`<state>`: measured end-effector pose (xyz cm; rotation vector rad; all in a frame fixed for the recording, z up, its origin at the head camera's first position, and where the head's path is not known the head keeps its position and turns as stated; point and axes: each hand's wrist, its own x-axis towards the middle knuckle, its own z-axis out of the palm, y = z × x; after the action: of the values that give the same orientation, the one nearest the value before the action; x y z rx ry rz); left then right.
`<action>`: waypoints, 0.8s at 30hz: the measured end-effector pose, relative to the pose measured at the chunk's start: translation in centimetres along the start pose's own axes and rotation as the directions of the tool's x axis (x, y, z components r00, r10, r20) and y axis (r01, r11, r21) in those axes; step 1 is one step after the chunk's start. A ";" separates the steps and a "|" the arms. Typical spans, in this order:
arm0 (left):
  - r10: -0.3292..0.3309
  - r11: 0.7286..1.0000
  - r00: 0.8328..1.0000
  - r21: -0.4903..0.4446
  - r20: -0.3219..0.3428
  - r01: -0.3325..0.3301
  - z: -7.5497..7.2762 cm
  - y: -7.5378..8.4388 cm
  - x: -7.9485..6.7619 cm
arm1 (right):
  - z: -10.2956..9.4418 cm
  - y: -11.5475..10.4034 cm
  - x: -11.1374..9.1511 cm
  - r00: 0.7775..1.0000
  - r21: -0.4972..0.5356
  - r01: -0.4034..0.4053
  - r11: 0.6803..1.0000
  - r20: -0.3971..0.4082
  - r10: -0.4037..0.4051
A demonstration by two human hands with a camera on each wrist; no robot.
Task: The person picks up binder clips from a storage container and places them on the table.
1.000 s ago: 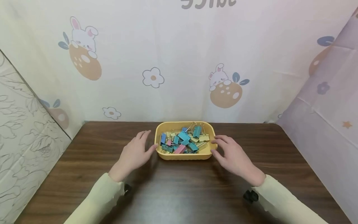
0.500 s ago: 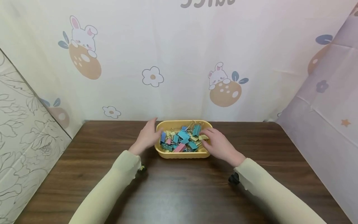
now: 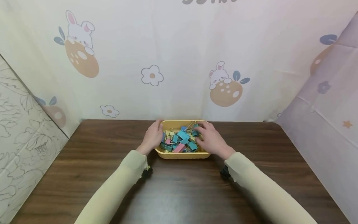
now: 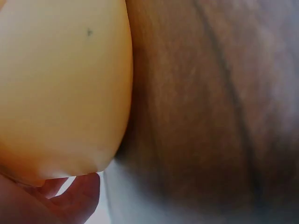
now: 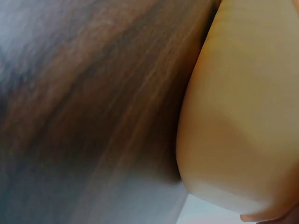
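Note:
A yellow plastic tray (image 3: pixel 183 155) stands at the far edge of the table, heaped with binder clips. Several are blue-green (image 3: pixel 183 135), and others are yellow, pink or blue. At the tray's left end, my left hand (image 3: pixel 152 137) grips the rim; its curled fingers (image 4: pixel 84 198) show beside the tray wall in the left wrist view. Over the right end reaches my right hand (image 3: pixel 211 139), with its bent, spread fingers above the clips beside a teal binder clip (image 3: pixel 195 130). No clip is seen held. The right wrist view shows mostly the tray's outer wall (image 5: pixel 243 116).
A dark wood-grain table (image 3: pixel 179 189) spreads in front of the tray. Close behind it hangs a pale curtain (image 3: pixel 179 99) with rabbit and flower prints. More patterned cloth hangs along both sides.
Over the last second, my left hand has moved right and onto the tray's left rim. My right hand has moved left from beside the tray to over the clips.

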<state>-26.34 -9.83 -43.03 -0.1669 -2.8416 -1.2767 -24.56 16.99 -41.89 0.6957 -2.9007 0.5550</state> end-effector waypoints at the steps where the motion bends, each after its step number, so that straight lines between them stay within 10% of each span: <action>1: -0.008 0.999 1.000 -0.036 -0.010 0.007 0.0 0.0 -0.1 | 0.0 0.0 0.0 1.000 -0.001 -0.007 1.000 -0.001 0.007; 17: -0.156 0.898 0.987 -0.412 0.031 0.155 0.1 -1.0 0.1 | 0.0 -0.7 0.2 0.997 0.023 -0.065 0.998 -0.044 0.066; 24: -0.163 0.884 0.985 -0.434 0.061 0.173 0.5 -1.1 0.4 | 0.1 -0.9 0.3 0.993 -0.057 -0.117 0.992 -0.002 0.117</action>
<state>-26.87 -10.19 -44.15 0.0646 -2.5810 -1.9512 -24.37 16.06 -41.68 0.5216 -2.9600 0.4815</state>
